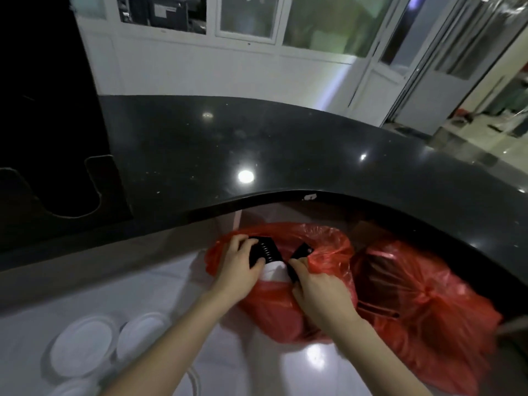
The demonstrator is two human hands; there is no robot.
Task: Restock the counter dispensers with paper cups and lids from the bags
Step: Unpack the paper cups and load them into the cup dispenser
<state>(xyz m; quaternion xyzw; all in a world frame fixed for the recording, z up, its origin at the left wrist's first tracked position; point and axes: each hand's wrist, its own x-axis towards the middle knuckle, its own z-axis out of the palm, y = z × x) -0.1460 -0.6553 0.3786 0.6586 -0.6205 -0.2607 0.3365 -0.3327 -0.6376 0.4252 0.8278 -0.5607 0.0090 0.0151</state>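
A red plastic bag (328, 247) lies open under the black counter's overhang, with a stack of black lids (265, 248) and a white cup end (275, 271) showing in its mouth. My left hand (237, 265) grips the stack of black lids. My right hand (317, 290) pinches the bag's rim beside another black piece (301, 250). A second red bag (423, 304), knotted shut, lies to the right. The black dispenser unit (57, 172) stands on the counter at far left, with U-shaped slots in its face.
The curved black counter top (257, 150) spans the middle of the view. Several white round lids or plates (85, 344) lie on the pale surface at lower left. White wall panels and windows rise behind the counter; a doorway opens at right.
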